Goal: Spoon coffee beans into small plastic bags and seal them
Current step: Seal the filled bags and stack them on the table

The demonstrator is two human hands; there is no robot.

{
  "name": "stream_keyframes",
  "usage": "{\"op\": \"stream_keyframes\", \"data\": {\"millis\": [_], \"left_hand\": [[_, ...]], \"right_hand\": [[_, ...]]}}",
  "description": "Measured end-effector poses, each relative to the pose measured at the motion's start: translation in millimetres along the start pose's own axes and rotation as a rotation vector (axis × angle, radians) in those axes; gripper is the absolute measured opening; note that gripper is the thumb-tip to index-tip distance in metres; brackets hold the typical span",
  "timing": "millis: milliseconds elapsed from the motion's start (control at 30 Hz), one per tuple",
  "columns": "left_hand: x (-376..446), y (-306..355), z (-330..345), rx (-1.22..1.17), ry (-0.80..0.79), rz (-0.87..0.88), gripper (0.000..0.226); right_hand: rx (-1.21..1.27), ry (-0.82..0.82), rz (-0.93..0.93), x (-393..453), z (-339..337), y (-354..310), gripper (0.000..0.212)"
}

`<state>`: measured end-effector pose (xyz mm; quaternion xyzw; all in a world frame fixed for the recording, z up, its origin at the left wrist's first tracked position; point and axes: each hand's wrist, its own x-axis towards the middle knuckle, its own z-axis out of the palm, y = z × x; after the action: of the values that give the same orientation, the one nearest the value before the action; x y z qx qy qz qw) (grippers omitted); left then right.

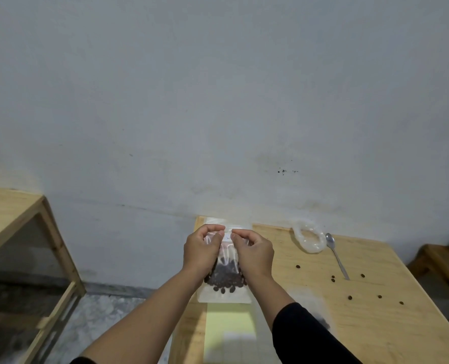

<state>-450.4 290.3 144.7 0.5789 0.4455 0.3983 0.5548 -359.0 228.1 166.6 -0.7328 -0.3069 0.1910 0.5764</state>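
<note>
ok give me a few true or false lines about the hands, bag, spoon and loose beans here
1. Both hands pinch the top of the bag. True: the left hand and right hand meet at its upper edge.
2. The spoon is in the right hand. False: it lies on the table, right of the hands.
3. The bag holds beans. True: beans fill its lower part.
4. No beans are spilled. False: several loose beans lie on the table near the spoon.
5. The spoon's bowl points toward the wall. True.
</note>
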Motion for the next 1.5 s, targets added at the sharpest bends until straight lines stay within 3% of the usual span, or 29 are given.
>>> {"op": "stream_keyframes", "data": {"millis": [367,533,667,767,967,1133,1267,1500], "left_hand": [[25.6,-0.5,2.6,0.012,0.121,-0.029,0.016],[34.7,-18.3,21.4,0.109,-0.019,-0.069,0.014],[34.4,-43.1,42.6,0.345,-0.143,-0.089,0.042],[42.3,-58.5,56.7,0.456,-0.19,-0.127,0.051],[74.0,-84.3,84.3,0.501,-0.189,-0.247,0.048],[90.3,-104.9,97.5,0.633,-0.163,-0.287,0.044],[87.9,-112.6,99.2,0.788,-0.242,-0.218,0.044],[80.3,-112.5,92.4,1.002,-0.333,-0.062,0.043]], "right_hand": [[-0.027,-0.132,0.067,0.1,-14.2,27.7,0.011],[-0.041,-0.058,0.172,18.5,-23.3,47.7,0.01],[-0.063,0.054,0.268,43.3,-30.1,74.9,0.012],[-0.154,0.057,0.289,65.8,-29.4,97.4,0.015],[-0.451,-0.101,0.229,111.1,-18.1,131.9,0.019],[-0.541,-0.216,0.238,132.2,-10.4,155.7,0.021],[-0.63,-0.298,0.168,131.7,-8.4,168.7,0.022],[-0.774,-0.428,0.004,115.7,-5.9,175.8,0.05]]}}
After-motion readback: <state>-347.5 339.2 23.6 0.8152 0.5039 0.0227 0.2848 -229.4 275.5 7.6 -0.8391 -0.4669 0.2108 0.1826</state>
